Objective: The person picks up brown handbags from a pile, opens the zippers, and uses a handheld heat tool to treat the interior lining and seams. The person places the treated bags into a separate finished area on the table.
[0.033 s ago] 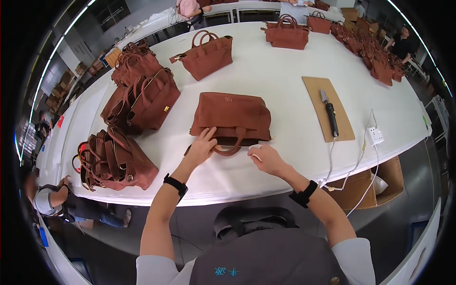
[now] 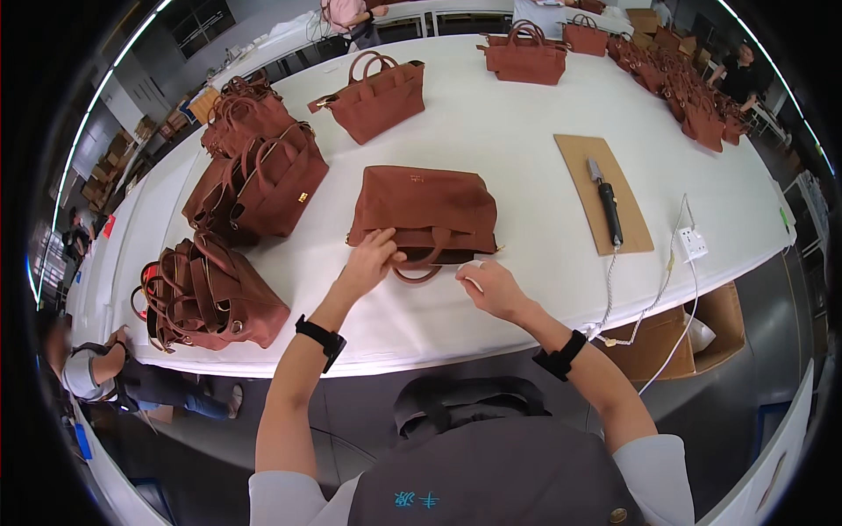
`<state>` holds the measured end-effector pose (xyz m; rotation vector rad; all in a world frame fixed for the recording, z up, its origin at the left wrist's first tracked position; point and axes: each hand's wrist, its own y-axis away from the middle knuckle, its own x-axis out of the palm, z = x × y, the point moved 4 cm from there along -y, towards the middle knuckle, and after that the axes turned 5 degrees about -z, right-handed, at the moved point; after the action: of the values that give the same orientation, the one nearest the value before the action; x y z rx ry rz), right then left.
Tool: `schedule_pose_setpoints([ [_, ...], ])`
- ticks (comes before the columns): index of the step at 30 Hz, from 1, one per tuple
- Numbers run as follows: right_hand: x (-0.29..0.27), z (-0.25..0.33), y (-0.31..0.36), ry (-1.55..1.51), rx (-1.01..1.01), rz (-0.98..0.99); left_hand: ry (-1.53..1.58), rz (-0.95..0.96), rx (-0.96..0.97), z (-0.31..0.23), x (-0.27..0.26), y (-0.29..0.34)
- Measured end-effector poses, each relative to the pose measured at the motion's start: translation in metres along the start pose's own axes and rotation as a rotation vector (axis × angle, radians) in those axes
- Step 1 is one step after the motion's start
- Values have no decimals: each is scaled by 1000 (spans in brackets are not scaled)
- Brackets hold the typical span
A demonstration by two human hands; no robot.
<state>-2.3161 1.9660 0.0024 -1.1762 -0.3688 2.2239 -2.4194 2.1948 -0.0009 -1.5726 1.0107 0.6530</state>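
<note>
So the brown bag (image 2: 425, 197) is down on its side around the middle of the white table (image 2: 504, 145), toward the near edge, with its mouth facing the person and a bit open. One handle (image 2: 419, 280) flops out on the near side.

Left hand (image 2: 372, 260) has its fingers laid over the left part of the opening; can't tell if they're actually gripping the leather or just pressing it. Right hand (image 2: 493, 291) is bunched up just beside the right end of the opening, fingers together around some small whitish piece (image 2: 474, 264), too small to make out.

How far along? I'd call this bag mid-job, since both hands are right at the mouth and it isn't standing up yet. No obvious finished bit I can point to, tbh. Bags are also bunched on the left (image 2: 219, 298), one stands alone farther off (image 2: 383, 105), and there's a heap at far right (image 2: 680, 88). No clue which are done and which are waiting.

The black-handled tool (image 2: 610, 215) lies on a brown board (image 2: 635, 238) to the right, untouched.
</note>
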Motion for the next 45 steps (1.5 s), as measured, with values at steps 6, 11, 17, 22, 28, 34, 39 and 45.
schedule_pose_setpoints([
  [6, -13, 21, 3, 0, -35, -249, 327, -115, -499, -31, -57, -70],
  [11, 26, -20, -10, -985, 878, -268, 373, 24, -561, -67, -49, -70],
  [17, 11, -5, -40, -1906, 843, -295, -183, -177, -59, -84, -23, -58],
  [22, 32, -16, -32, -1343, 842, -111, 55, -167, -351, -25, -2, -60],
  [28, 84, -24, -29, -589, 757, -119, 259, -100, -449, -62, -29, -71],
  [34, 123, -45, -32, 80, 201, -12, 320, 24, -249, -97, -7, -70],
  [39, 86, -43, -34, -1292, 880, 116, 244, 130, -264, -92, -10, -38],
  [45, 78, -27, -40, -1613, 769, -133, 21, -142, -152, -113, 9, -35],
])
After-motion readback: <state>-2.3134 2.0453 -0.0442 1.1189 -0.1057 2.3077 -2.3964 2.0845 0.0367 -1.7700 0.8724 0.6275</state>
